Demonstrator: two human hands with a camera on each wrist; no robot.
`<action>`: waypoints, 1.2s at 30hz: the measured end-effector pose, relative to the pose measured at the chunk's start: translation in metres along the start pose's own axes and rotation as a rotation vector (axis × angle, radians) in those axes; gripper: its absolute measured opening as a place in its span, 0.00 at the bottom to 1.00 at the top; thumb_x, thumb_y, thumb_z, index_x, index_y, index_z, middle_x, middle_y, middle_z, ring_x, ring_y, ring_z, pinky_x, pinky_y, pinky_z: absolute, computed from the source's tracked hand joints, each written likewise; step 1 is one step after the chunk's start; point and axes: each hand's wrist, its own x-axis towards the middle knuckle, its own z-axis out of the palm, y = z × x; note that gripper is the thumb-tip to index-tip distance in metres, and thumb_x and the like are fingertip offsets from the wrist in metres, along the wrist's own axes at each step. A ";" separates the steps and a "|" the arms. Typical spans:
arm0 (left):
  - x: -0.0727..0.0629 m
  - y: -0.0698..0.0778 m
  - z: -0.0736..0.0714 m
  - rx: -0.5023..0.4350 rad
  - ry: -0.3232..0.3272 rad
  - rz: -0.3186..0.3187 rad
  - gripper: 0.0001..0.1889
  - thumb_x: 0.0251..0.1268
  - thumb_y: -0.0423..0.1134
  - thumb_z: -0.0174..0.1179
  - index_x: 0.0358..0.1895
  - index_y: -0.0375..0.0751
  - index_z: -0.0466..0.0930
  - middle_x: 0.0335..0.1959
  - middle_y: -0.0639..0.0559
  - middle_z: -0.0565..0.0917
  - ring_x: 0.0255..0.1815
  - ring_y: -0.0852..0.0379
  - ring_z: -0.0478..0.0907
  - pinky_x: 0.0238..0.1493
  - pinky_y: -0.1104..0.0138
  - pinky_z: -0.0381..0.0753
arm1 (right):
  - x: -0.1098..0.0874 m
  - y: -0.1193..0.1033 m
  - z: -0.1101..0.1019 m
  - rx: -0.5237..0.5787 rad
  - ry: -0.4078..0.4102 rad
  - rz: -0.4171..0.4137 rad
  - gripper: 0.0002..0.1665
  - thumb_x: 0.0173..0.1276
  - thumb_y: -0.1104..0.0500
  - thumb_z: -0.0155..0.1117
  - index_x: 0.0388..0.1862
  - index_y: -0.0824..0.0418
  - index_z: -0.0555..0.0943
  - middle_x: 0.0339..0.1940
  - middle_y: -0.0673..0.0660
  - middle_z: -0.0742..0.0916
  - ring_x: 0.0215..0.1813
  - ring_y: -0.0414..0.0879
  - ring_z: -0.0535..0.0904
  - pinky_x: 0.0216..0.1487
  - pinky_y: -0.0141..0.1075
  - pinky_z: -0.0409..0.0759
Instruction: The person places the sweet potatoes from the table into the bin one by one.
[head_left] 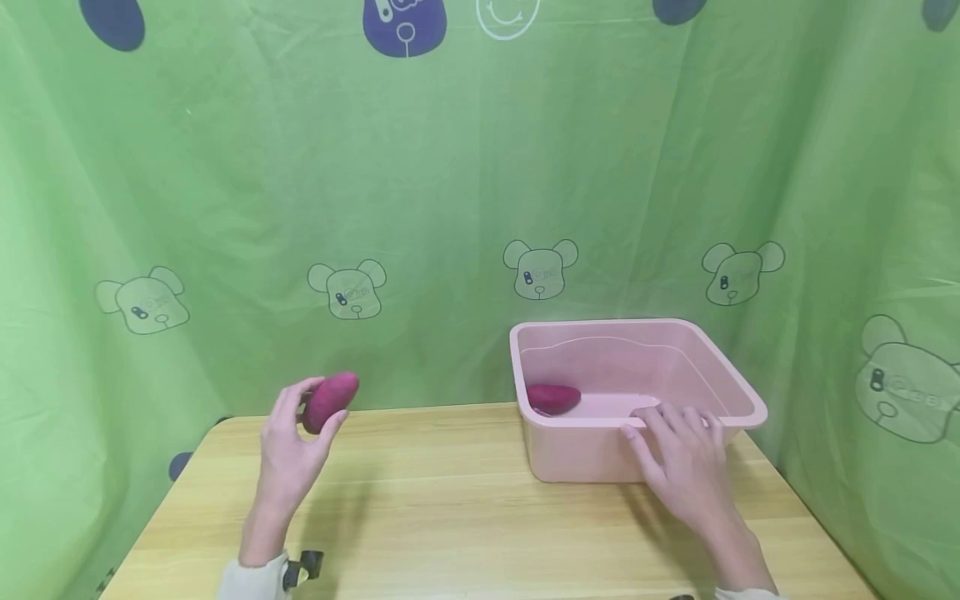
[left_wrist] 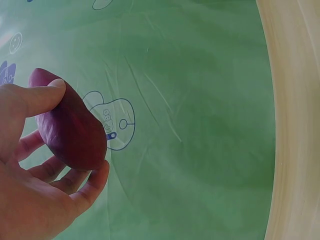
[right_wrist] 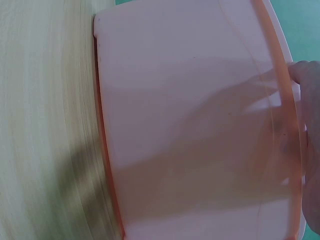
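Note:
Raised above the table's left side, my left hand (head_left: 288, 446) grips a purple sweet potato (head_left: 331, 402) between thumb and fingers. The left wrist view shows the same sweet potato (left_wrist: 75, 122) tilted, with the thumb across its upper part and fingertips under its lower end. My right hand (head_left: 686, 458) holds the near rim of a pink plastic tub (head_left: 600, 454), fingers hooked over the edge and thumb outside. Another purple sweet potato (head_left: 553, 398) lies inside the tub at its left, partly hidden by the near wall. In the right wrist view the tub's outer wall (right_wrist: 175, 115) fills the middle.
The tub stands on the right half of a light wooden table (head_left: 450, 517). Green curtains (head_left: 435, 200) printed with bear heads hang close behind the table and along both sides. A black strap (head_left: 303, 568) sits at the left wrist.

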 end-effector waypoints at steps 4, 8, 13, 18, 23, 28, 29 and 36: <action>-0.001 0.002 0.001 0.003 -0.001 -0.002 0.30 0.54 0.29 0.77 0.62 0.35 0.77 0.54 0.41 0.81 0.52 0.49 0.80 0.50 0.78 0.77 | 0.000 0.000 -0.001 0.002 -0.001 0.000 0.15 0.74 0.48 0.62 0.50 0.55 0.82 0.46 0.56 0.84 0.46 0.56 0.73 0.61 0.67 0.62; -0.002 0.005 0.003 0.012 -0.007 0.007 0.30 0.54 0.30 0.78 0.62 0.35 0.77 0.54 0.41 0.81 0.52 0.49 0.80 0.49 0.79 0.76 | 0.000 0.000 -0.001 0.006 -0.003 0.001 0.15 0.74 0.48 0.62 0.50 0.56 0.82 0.46 0.56 0.84 0.47 0.56 0.72 0.61 0.68 0.61; -0.004 0.007 0.005 0.018 -0.013 0.009 0.30 0.54 0.31 0.78 0.62 0.37 0.77 0.54 0.42 0.81 0.52 0.50 0.80 0.48 0.75 0.80 | -0.001 0.001 -0.002 0.009 -0.003 0.000 0.14 0.74 0.48 0.62 0.49 0.55 0.82 0.46 0.56 0.83 0.47 0.56 0.73 0.61 0.68 0.61; -0.005 0.010 0.009 0.007 -0.025 0.008 0.30 0.54 0.31 0.78 0.62 0.37 0.77 0.55 0.43 0.81 0.52 0.50 0.80 0.49 0.67 0.83 | 0.000 0.001 -0.001 0.009 0.003 -0.003 0.14 0.74 0.48 0.62 0.49 0.55 0.82 0.46 0.55 0.83 0.46 0.55 0.72 0.61 0.67 0.61; -0.006 0.012 0.013 -0.007 -0.047 0.010 0.30 0.55 0.32 0.78 0.62 0.38 0.78 0.55 0.44 0.81 0.53 0.50 0.81 0.50 0.65 0.84 | 0.000 0.001 -0.001 0.008 0.007 -0.006 0.14 0.73 0.48 0.62 0.49 0.55 0.82 0.45 0.55 0.84 0.46 0.55 0.72 0.61 0.67 0.62; -0.006 0.012 0.015 -0.019 -0.051 0.017 0.30 0.55 0.31 0.78 0.62 0.38 0.77 0.55 0.44 0.81 0.52 0.49 0.81 0.49 0.57 0.86 | 0.000 0.001 -0.002 0.007 0.001 -0.002 0.14 0.74 0.48 0.62 0.49 0.55 0.82 0.46 0.56 0.84 0.46 0.55 0.72 0.61 0.67 0.61; -0.006 0.012 0.015 -0.022 -0.051 0.018 0.30 0.54 0.31 0.78 0.62 0.38 0.77 0.55 0.44 0.81 0.52 0.49 0.81 0.49 0.56 0.86 | 0.000 0.001 -0.002 0.007 0.000 0.000 0.14 0.74 0.48 0.62 0.49 0.55 0.82 0.46 0.55 0.84 0.46 0.55 0.72 0.61 0.67 0.61; -0.006 0.013 0.016 -0.029 -0.069 0.014 0.30 0.55 0.32 0.78 0.62 0.39 0.77 0.56 0.45 0.81 0.53 0.50 0.81 0.51 0.56 0.86 | 0.001 -0.001 -0.002 0.007 -0.007 0.007 0.14 0.74 0.48 0.62 0.49 0.55 0.82 0.46 0.55 0.84 0.47 0.55 0.72 0.61 0.67 0.61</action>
